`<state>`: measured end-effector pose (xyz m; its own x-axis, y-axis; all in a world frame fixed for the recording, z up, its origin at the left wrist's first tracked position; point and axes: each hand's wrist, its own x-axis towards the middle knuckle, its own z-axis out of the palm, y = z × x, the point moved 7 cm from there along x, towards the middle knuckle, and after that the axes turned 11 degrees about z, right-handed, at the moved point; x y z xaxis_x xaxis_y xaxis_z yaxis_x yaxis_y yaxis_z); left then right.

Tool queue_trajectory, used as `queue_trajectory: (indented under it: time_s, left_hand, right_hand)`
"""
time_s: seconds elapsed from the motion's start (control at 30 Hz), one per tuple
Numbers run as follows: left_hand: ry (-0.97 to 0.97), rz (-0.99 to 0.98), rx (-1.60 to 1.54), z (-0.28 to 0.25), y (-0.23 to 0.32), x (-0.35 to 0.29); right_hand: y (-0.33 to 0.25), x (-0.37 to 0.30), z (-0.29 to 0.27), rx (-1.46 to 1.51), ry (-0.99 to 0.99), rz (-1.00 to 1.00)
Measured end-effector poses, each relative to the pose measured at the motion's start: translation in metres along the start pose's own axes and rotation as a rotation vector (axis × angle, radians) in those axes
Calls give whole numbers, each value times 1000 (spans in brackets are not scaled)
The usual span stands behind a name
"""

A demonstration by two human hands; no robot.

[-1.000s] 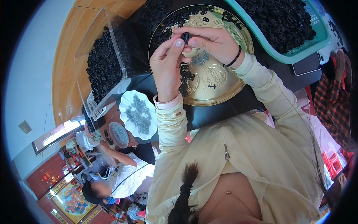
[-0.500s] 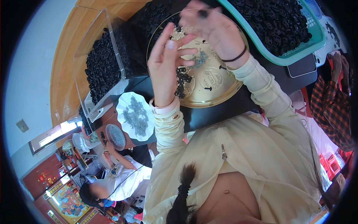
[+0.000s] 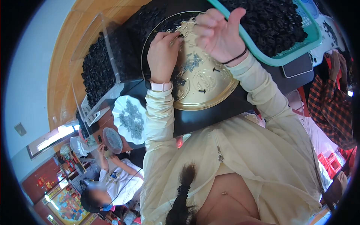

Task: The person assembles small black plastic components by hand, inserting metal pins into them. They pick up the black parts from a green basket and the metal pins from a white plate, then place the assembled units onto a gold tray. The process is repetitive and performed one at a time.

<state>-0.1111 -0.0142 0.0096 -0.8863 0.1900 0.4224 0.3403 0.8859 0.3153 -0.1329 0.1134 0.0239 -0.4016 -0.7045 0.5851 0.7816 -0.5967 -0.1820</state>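
My left hand (image 3: 163, 56) is over the left side of a round gold tray (image 3: 191, 105). Its thumb and fingers pinch a small black plastic part (image 3: 180, 36). Above the tray's right side, my right hand (image 3: 221, 35) is turned palm toward me, fingers curled and thumb stretched away; nothing shows in it. Loose silvery pins (image 3: 193, 62) lie mid-tray. Two black pieces shaped like pegs, one a black peg (image 3: 202, 91), rest nearer me. More black parts (image 3: 179, 83) sit by my left wrist, partly hidden behind it.
A teal basket (image 3: 275, 62) heaped with black parts stands at the far right. To the left are a clear bin (image 3: 112, 63) of black parts and a white scalloped dish (image 3: 119, 122) of silvery pins. A co-worker (image 3: 120, 172) sits at lower left; a checked sleeve (image 3: 328, 108) shows at right.
My left hand has gone from spread fingers to a pinch on a black part at the tray. My right hand has turned and curled its fingers; the dark piece seen at it is gone from view.
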Motion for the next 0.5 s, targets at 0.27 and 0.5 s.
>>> queue_trajectory:
  time_s: [0.27,0.5]
  left_hand:
    - [102,-177,-245,-5,5,-4]
    - [409,-475,-988,-27,12,-11]
  right_hand:
    - [19,-2,36,-197,-220,178]
    - [-5,-11,-5,-841,692,83]
